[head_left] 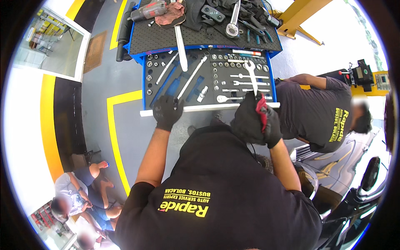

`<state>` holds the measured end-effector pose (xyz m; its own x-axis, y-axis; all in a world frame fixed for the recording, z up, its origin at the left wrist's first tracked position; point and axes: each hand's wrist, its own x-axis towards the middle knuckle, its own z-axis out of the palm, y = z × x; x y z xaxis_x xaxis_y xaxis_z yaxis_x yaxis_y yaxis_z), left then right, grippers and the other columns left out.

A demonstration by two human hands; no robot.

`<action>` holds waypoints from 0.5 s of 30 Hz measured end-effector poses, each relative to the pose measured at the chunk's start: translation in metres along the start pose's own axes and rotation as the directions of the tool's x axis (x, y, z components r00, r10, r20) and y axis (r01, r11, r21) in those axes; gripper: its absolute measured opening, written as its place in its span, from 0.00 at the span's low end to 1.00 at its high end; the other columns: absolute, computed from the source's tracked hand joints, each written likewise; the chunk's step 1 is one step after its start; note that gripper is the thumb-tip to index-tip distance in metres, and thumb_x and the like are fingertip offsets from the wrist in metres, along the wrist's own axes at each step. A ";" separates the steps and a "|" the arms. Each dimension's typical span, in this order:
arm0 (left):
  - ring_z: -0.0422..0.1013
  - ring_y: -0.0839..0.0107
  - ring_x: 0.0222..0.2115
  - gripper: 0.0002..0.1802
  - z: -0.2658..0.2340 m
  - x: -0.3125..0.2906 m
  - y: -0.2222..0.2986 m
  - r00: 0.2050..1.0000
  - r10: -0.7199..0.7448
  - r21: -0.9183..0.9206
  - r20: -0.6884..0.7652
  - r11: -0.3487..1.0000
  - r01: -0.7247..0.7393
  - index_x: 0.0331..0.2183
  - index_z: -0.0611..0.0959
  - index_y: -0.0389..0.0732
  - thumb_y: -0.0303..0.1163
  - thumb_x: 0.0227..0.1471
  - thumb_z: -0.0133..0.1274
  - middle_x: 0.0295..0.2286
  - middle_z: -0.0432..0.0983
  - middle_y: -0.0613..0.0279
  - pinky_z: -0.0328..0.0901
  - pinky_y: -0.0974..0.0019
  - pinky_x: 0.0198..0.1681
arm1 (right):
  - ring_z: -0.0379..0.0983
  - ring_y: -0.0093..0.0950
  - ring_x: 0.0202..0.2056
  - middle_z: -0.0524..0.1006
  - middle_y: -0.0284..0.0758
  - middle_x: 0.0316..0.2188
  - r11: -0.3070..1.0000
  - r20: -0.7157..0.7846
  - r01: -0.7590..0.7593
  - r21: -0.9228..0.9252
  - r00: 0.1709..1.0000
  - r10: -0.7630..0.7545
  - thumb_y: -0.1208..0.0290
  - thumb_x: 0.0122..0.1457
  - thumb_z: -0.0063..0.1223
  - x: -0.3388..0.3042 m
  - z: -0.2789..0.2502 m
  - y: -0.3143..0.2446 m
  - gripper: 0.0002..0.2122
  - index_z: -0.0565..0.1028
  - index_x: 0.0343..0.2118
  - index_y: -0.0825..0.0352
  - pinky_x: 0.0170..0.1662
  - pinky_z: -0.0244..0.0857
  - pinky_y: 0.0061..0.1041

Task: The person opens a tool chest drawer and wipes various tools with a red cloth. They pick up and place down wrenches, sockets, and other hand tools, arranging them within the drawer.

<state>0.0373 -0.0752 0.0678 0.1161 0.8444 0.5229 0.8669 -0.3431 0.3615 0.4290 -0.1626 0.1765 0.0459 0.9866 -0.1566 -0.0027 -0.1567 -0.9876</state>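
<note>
Both my hands wear black gloves. My left hand (168,112) is curled over the silver front edge (208,108) of an open blue tool drawer, its fingertips beside the lower end of a long chrome bar (191,77). A combination wrench (251,74) points up from my right hand (256,121), whose fingers are closed round its lower part. Something red, like a cloth (262,109), shows against that same glove. Beneath the wrench, the drawer's dark foam holds sockets (216,70), slim wrenches (249,83) and a ratchet (229,98).
On the cart's black top lie an impact tool (148,10), a reddish rag (171,14), a large ratchet (233,25) and pliers (256,35). One co-worker (316,108) bends close by on my right, near a car (346,166). People (79,187) sit at lower left.
</note>
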 end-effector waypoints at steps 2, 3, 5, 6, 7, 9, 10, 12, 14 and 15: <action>0.75 0.56 0.28 0.16 0.011 0.026 -0.004 1.000 -0.005 -0.014 -0.015 1.000 0.005 0.24 0.79 0.45 0.43 0.53 0.65 0.25 0.75 0.60 0.68 0.51 0.31 | 0.76 0.30 0.57 0.76 0.41 0.60 1.000 0.011 0.005 0.006 1.000 -0.005 0.58 0.75 0.47 -0.005 0.005 0.013 0.25 0.68 0.66 0.72 0.61 0.71 0.33; 0.75 0.55 0.28 0.16 0.017 0.036 -0.008 0.999 -0.006 0.005 -0.045 1.000 0.006 0.24 0.79 0.45 0.43 0.53 0.65 0.25 0.75 0.60 0.68 0.50 0.31 | 0.77 0.31 0.56 0.77 0.41 0.59 0.999 0.035 0.013 0.034 0.999 -0.014 0.57 0.75 0.46 -0.004 0.005 0.012 0.25 0.68 0.66 0.72 0.61 0.71 0.33; 0.75 0.54 0.29 0.15 0.027 0.055 -0.018 0.997 -0.009 -0.005 -0.071 1.000 0.009 0.26 0.80 0.44 0.43 0.53 0.65 0.26 0.75 0.59 0.68 0.50 0.32 | 0.78 0.32 0.54 0.78 0.42 0.58 0.995 0.069 0.033 0.092 0.997 -0.039 0.55 0.75 0.44 0.001 0.001 -0.005 0.26 0.68 0.66 0.72 0.59 0.73 0.34; 0.75 0.54 0.30 0.14 0.033 0.069 -0.024 0.997 -0.011 -0.032 -0.073 0.999 0.008 0.27 0.81 0.44 0.43 0.53 0.65 0.27 0.75 0.58 0.68 0.49 0.34 | 0.78 0.33 0.54 0.78 0.43 0.58 0.992 0.075 0.037 0.117 0.996 -0.046 0.55 0.75 0.44 0.002 -0.002 -0.012 0.27 0.67 0.67 0.72 0.60 0.72 0.35; 0.75 0.53 0.31 0.14 0.037 0.076 -0.027 0.997 -0.012 -0.059 -0.073 0.998 0.007 0.29 0.81 0.43 0.42 0.53 0.65 0.28 0.76 0.57 0.68 0.48 0.36 | 0.78 0.34 0.54 0.78 0.43 0.58 0.989 0.082 0.037 0.143 0.995 -0.049 0.55 0.75 0.44 0.002 -0.004 -0.020 0.28 0.66 0.68 0.72 0.60 0.72 0.36; 0.74 0.51 0.36 0.14 0.044 0.077 -0.022 0.965 0.013 -0.019 -0.261 1.000 -0.019 0.33 0.83 0.42 0.42 0.53 0.65 0.30 0.76 0.53 0.67 0.48 0.41 | 0.78 0.35 0.55 0.78 0.43 0.58 0.993 0.014 0.077 0.084 0.997 -0.079 0.56 0.75 0.45 -0.013 0.001 -0.037 0.27 0.66 0.68 0.71 0.61 0.71 0.36; 0.74 0.49 0.38 0.15 0.049 0.074 -0.020 0.936 0.028 0.002 -0.352 1.000 -0.029 0.36 0.83 0.41 0.42 0.53 0.65 0.32 0.76 0.52 0.67 0.47 0.44 | 0.77 0.35 0.56 0.78 0.43 0.58 0.994 -0.021 0.096 0.056 0.995 -0.095 0.56 0.75 0.45 -0.022 0.005 -0.041 0.27 0.66 0.68 0.71 0.62 0.71 0.36; 0.71 0.47 0.45 0.19 0.082 0.050 -0.034 0.920 -0.293 -0.250 -0.261 0.941 0.229 0.40 0.84 0.38 0.42 0.53 0.66 0.37 0.76 0.48 0.64 0.45 0.50 | 0.76 0.34 0.57 0.77 0.42 0.59 0.951 -0.118 0.020 0.308 0.993 0.017 0.57 0.75 0.47 -0.040 0.012 -0.024 0.27 0.66 0.68 0.70 0.63 0.70 0.35; 0.71 0.47 0.45 0.19 0.115 0.028 -0.049 0.752 -0.637 -0.418 -0.171 0.738 0.530 0.40 0.84 0.37 0.41 0.53 0.66 0.38 0.76 0.47 0.64 0.46 0.50 | 0.75 0.31 0.57 0.77 0.39 0.58 0.903 -0.177 -0.032 0.428 0.977 0.118 0.57 0.74 0.48 -0.052 0.014 -0.005 0.26 0.67 0.67 0.69 0.62 0.69 0.33; 0.71 0.47 0.47 0.21 0.118 0.027 -0.053 0.783 -0.554 -0.190 -0.281 0.832 0.521 0.41 0.84 0.37 0.44 0.53 0.65 0.41 0.77 0.46 0.63 0.46 0.52 | 0.74 0.28 0.57 0.77 0.37 0.58 0.903 -0.211 -0.044 0.428 0.966 0.147 0.56 0.74 0.49 -0.058 0.015 0.004 0.25 0.69 0.66 0.69 0.61 0.69 0.31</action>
<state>0.0522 0.0139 -0.0286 -0.5259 0.7361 0.4262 0.6898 0.0759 0.7200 0.4119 -0.2196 0.1817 0.2548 0.9208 -0.2954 -0.4316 -0.1651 -0.8868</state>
